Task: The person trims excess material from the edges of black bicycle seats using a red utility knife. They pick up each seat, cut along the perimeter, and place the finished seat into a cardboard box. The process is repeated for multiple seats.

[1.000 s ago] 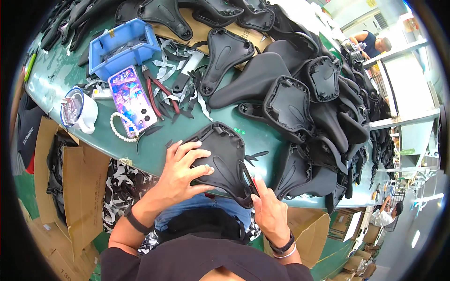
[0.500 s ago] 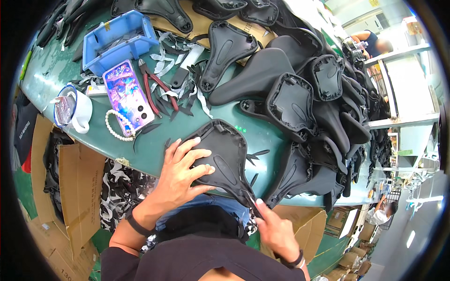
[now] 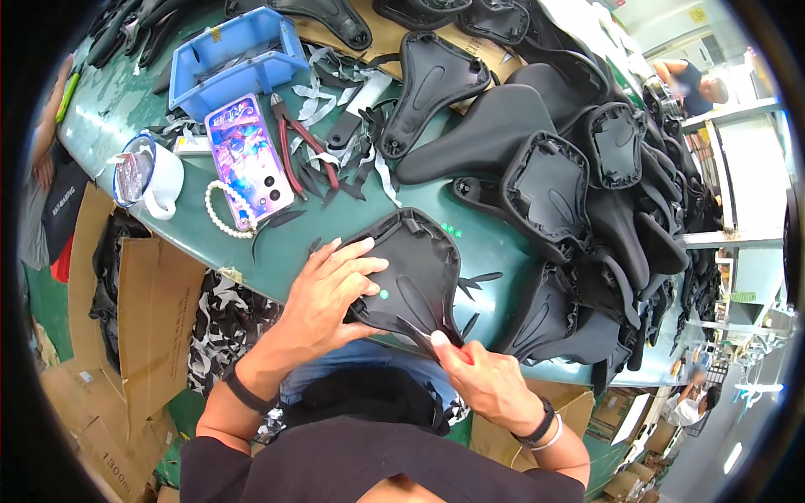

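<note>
A black bicycle saddle (image 3: 402, 272) lies underside up at the table's near edge, its narrow nose toward me. My left hand (image 3: 331, 289) grips its left side, fingers spread over the shell and thumb along the near rim. My right hand (image 3: 486, 377) is closed around a red-handled knife (image 3: 464, 335). The knife's thin blade points left across the rim near the nose; most of the handle is hidden in my fist. Small black trimmed strips (image 3: 480, 281) lie just right of the saddle.
More black saddles (image 3: 549, 184) are heaped at the right and back. Behind my left hand are a phone (image 3: 243, 151) with a beaded strap, red-handled pliers (image 3: 302, 147), a blue bin (image 3: 239, 67) and a white mug (image 3: 163, 180). Cardboard boxes (image 3: 159, 310) stand below the table edge.
My right hand and the knife have moved up and left along the saddle's rim, the blade now lying across it. A person's arm has come into view at the far left.
</note>
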Demonstrator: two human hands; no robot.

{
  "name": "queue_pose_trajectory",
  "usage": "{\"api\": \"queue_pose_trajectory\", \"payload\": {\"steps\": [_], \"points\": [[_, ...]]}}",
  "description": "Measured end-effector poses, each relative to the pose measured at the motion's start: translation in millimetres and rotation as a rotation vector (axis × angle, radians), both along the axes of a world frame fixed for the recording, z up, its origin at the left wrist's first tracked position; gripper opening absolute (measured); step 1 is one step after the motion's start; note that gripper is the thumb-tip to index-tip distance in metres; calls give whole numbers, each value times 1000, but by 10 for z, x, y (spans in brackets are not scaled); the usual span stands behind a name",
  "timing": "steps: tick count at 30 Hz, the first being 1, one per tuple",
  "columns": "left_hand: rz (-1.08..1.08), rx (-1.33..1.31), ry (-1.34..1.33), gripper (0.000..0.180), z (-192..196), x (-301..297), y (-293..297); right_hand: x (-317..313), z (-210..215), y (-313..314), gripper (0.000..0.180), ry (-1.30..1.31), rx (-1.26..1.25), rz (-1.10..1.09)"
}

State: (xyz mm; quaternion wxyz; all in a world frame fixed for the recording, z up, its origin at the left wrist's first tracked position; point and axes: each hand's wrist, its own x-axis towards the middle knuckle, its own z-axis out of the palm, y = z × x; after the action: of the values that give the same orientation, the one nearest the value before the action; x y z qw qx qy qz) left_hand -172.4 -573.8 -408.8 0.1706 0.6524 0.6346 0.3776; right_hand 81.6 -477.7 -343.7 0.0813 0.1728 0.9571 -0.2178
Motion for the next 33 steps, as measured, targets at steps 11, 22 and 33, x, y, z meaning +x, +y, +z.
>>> {"api": "queue_pose_trajectory", "payload": {"steps": [11, 22, 33], "points": [[473, 145, -504, 72, -44, 374, -274, 480, 28, 98, 56, 303, -40, -523], [268, -337, -612, 57, 195, 232, -34, 53, -290, -393, 27, 779, -729, -905], [292, -618, -918, 45, 345, 151, -128, -45, -386, -344, 39, 800, -900, -965]]}}
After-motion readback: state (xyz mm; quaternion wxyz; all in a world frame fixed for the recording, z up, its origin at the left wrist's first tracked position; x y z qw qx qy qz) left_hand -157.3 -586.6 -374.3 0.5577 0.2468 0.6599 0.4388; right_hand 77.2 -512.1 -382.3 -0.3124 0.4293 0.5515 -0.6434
